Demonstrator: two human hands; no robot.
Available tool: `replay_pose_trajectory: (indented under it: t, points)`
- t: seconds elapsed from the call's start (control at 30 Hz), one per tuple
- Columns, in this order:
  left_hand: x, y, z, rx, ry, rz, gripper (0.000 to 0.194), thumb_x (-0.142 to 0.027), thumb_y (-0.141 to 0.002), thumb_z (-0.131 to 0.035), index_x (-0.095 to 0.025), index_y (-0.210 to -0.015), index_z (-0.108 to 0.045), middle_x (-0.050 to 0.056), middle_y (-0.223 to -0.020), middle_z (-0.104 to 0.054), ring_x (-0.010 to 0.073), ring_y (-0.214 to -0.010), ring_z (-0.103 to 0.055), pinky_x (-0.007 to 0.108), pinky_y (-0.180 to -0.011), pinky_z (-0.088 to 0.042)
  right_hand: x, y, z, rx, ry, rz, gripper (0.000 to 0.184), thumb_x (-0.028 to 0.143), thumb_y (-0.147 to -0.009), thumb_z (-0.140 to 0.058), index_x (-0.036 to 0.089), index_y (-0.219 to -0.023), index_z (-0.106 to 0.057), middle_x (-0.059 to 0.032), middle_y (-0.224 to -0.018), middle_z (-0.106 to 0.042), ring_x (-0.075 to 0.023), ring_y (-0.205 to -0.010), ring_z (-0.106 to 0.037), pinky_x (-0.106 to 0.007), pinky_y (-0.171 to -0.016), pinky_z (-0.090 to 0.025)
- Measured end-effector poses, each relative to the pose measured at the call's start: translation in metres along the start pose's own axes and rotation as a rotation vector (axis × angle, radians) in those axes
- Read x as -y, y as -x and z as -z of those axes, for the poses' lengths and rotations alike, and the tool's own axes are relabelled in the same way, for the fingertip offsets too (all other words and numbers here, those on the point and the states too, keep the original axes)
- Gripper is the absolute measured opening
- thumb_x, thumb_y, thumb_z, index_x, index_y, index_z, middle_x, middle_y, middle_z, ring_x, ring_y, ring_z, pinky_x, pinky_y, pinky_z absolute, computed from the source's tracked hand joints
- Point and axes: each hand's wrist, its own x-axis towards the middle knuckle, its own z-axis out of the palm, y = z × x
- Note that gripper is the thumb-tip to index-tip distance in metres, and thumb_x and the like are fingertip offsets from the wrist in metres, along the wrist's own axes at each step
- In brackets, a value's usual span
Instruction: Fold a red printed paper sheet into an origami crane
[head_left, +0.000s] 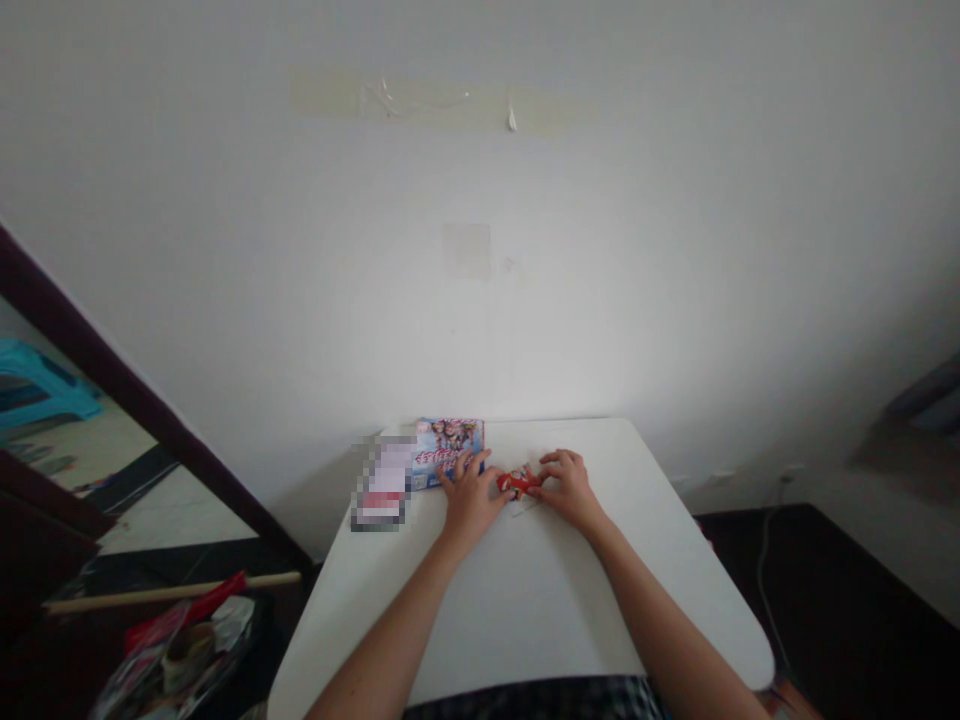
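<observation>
"Status?"
"Right hand clamps the red packet, at twelve o'clock from the table's centre; left hand touches its nine o'clock end, pinching or not I can't tell. Beyond, at eleven: blue package."
"Step?"
"Handling the packet, seemingly; next calls for steady pinching."

Seemingly a room at home: white table, marked wall, blue stool.
</observation>
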Motion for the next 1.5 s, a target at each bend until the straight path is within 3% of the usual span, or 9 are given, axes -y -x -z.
replay_pose_trajectory:
  t: [0.13, 0.3, 0.67, 1.13, 1.5]
  points:
    - [-0.002, 0.000, 0.002, 0.005, 0.015, -0.013, 0.024, -0.039, -0.077, -0.077, -0.034, -0.100, -0.072, 0.002, -0.145, -0.055, 0.0351, -0.143, -0.034, 0.080, -0.112, -0.012, -0.002, 0.001, -0.002, -0.029, 0.025, 0.024, 0.031, 0.042, -0.071, -0.084, 0.031, -0.098, -0.075, -0.0079, -0.119, -0.064, -0.0306, -0.119, -0.050, -0.049, -0.101, -0.043]
    - [-0.004, 0.001, 0.003, 0.025, 0.048, -0.025, 0.024, -0.038, -0.077, -0.077, -0.033, -0.100, -0.072, 0.001, -0.145, -0.055, 0.0338, -0.142, -0.036, 0.080, -0.113, -0.009, -0.003, 0.000, -0.003, 0.009, 0.024, 0.038, 0.012, 0.040, -0.076, -0.080, 0.029, -0.078, -0.075, -0.0055, -0.119, -0.065, -0.0312, -0.124, -0.048, -0.050, -0.103, -0.041]
    - [-0.006, 0.002, 0.001, 0.023, 0.058, -0.049, 0.027, -0.037, -0.074, -0.080, -0.033, -0.099, -0.070, 0.001, -0.145, -0.055, 0.0342, -0.142, -0.035, 0.082, -0.111, -0.008, -0.005, -0.001, -0.003, 0.038, -0.004, -0.006, 0.009, 0.037, -0.077, -0.078, 0.029, -0.075, -0.075, -0.0029, -0.120, -0.066, -0.0318, -0.129, -0.043, -0.052, -0.109, -0.034]
    - [-0.009, 0.002, 0.003, 0.004, 0.064, -0.066, 0.027, -0.039, -0.077, -0.078, -0.032, -0.102, -0.069, 0.003, -0.143, -0.056, 0.0334, -0.141, -0.037, 0.082, -0.111, -0.009, -0.002, -0.001, -0.002, 0.008, -0.043, -0.072, 0.008, 0.034, -0.078, -0.075, 0.027, -0.076, -0.074, -0.0039, -0.115, -0.068, -0.0301, -0.128, -0.044, -0.048, -0.109, -0.035]
    - [-0.012, 0.003, 0.006, -0.007, 0.063, -0.025, 0.015, -0.039, -0.083, -0.070, -0.029, -0.094, -0.071, 0.003, -0.143, -0.057, 0.0327, -0.140, -0.039, 0.079, -0.113, -0.011, 0.003, 0.002, 0.000, 0.021, 0.016, 0.034, 0.019, 0.044, -0.080, -0.076, 0.027, -0.071, -0.072, -0.0042, -0.122, -0.065, -0.0322, -0.130, -0.042, -0.054, -0.109, -0.035]
